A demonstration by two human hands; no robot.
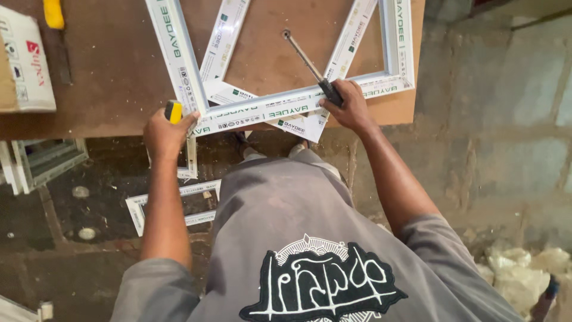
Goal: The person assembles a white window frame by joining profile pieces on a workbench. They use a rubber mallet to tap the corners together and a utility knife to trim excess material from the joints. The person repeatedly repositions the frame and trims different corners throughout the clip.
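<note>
Item: white plastic window frame [280,108], lying flat on a brown board table [107,77], its near rail overhanging the table's front edge. All positions below are given relative to this frame.

Left hand [164,132]: at the frame's near left corner, clenched around a yellow-and-black tool handle [173,111] that presses against the corner; the tool's working end is hidden.

Right hand [350,107]: on the frame's near rail, toward its right end, grasping the dark handle of a screwdriver [310,62]; the metal shaft slants up and left over the bare board inside the frame.

Loose white profile pieces [226,42]: lying under and across the frame's opening, one sticking out below the near rail.

Cardboard box [24,59]: well left of the frame, on the table.

Yellow-handled tool [53,13]: far left of the frame, near the box.

Further white profile offcuts [173,206]: on the floor below the frame's left corner
</note>
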